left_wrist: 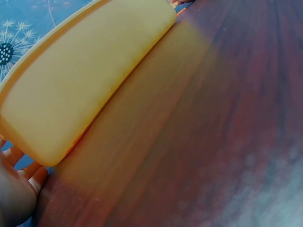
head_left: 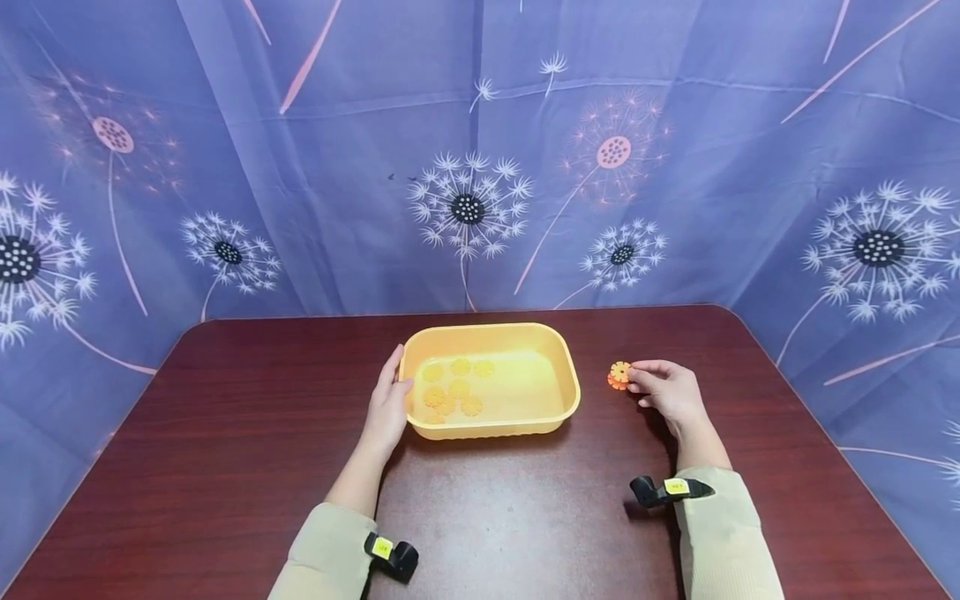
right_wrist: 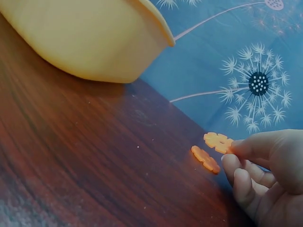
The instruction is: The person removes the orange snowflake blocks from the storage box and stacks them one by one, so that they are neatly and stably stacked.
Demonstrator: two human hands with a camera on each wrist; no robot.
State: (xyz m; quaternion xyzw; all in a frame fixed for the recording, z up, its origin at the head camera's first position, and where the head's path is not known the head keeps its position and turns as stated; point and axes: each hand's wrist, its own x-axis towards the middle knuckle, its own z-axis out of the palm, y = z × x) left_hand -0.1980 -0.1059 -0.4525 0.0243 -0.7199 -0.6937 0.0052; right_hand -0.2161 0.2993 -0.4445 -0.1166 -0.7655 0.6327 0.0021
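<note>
Dandelion curtain (head_left: 360,167), counter (head_left: 247,433), yellow tub (head_left: 487,431): left hand (head_left: 387,407) on tub, right hand (head_left: 670,393) on a disc

Curtain: blue-violet, white and pink dandelion print, visible folds, runs behind the counter and along both sides.

Counter: dark reddish-brown, wood grain, rounded far corners, patch of glare in the near middle.

Tub: shallow, rounded corners, upright on the counter, toward the far side and around the middle.

Arms: both reach in from the near side. Left sleeve (head_left: 330,550) and right sleeve (head_left: 723,533) are pale; left wrist unit (head_left: 392,557) and right wrist unit (head_left: 670,490) are black with yellow labels.

Left grip: holding the tub at its left end, fingers along the outer wall, thumb at the rim.

Right grip: pinching one yellow-orange disc (right_wrist: 215,140) between thumb and fingertips, right of the tub and well apart from it. Held disc is tilted, notched edge, small centre hole.

Second one, a deeper orange disc (right_wrist: 206,160), appears to lie flat on the counter, just beside the held one; head view has them overlapping.

Tub discs (head_left: 459,389): several, yellow to orange, clustered in the left half of the tub, some overlapping. Exact count unclear, colours blend into the floor.
</note>
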